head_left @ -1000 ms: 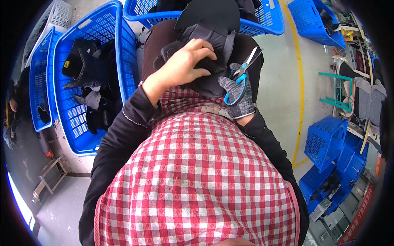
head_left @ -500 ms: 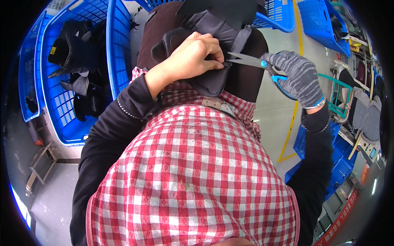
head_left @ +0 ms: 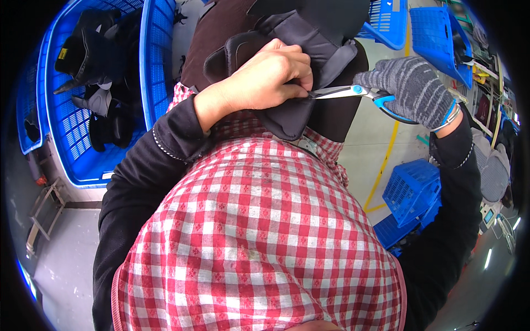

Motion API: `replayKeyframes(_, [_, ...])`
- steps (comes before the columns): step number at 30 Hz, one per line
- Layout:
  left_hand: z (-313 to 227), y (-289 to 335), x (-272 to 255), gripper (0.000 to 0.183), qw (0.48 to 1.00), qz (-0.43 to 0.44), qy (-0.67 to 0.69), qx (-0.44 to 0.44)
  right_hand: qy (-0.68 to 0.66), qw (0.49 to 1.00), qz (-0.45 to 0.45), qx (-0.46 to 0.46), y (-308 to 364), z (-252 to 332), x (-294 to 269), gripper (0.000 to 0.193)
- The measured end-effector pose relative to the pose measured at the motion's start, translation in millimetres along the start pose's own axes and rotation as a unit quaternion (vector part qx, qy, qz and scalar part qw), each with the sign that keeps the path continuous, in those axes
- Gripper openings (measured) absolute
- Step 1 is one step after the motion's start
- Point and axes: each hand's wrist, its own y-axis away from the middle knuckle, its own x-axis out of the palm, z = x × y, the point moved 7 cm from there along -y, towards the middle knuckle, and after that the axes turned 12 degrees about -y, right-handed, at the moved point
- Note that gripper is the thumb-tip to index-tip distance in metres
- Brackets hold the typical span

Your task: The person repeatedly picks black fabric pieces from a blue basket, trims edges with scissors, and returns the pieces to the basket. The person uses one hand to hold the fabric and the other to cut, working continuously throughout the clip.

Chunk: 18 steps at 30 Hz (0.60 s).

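Across my lap lies a black padded fabric piece [head_left: 290, 118] with rounded flaps and straps; I cannot make out its exact kind. My left hand [head_left: 270, 77], bare, is closed on it, with thumb and fingers pinching its edge. My right hand [head_left: 411, 91] wears a grey knitted glove and is wrapped round the blue-and-black handles of a pair of scissors [head_left: 339, 92]. The scissors point left, their blades close together. Their tips meet the fabric edge right beside my left thumb, where the fingers partly hide the contact.
To my left stands a large blue plastic crate [head_left: 83, 165] holding several black padded pieces. More blue crates stand at the upper right [head_left: 433, 36] and lower right [head_left: 411, 190]. A yellow line [head_left: 383, 165] runs along the floor. Beyond my right arm are shelves with grey padded pieces [head_left: 494, 171].
The scissor blades, apart before, have come together at the fabric edge by my left fingers. My right hand has shifted slightly right, and the view has moved a little.
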Motion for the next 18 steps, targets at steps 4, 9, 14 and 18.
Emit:
replayKeyframes(4, [2,0,1,0.010,1.000,-0.003,0.012,0.004,0.031,0.999,0.004,-0.024,-6,5,-5,0.030])
replayKeyframes(9, [4,0,1,0.010,0.999,-0.013,0.034,0.014,0.008,0.998,0.029,-0.047,-12,8,-6,0.030])
replayKeyframes(14, [3,0,1,0.010,0.999,-0.014,0.045,0.013,0.032,0.997,0.019,-0.074,-10,13,-10,0.029])
replayKeyframes(18, [3,0,-2,0.009,0.998,-0.013,0.059,0.020,0.011,0.998,0.009,-0.069,-15,14,-9,0.027])
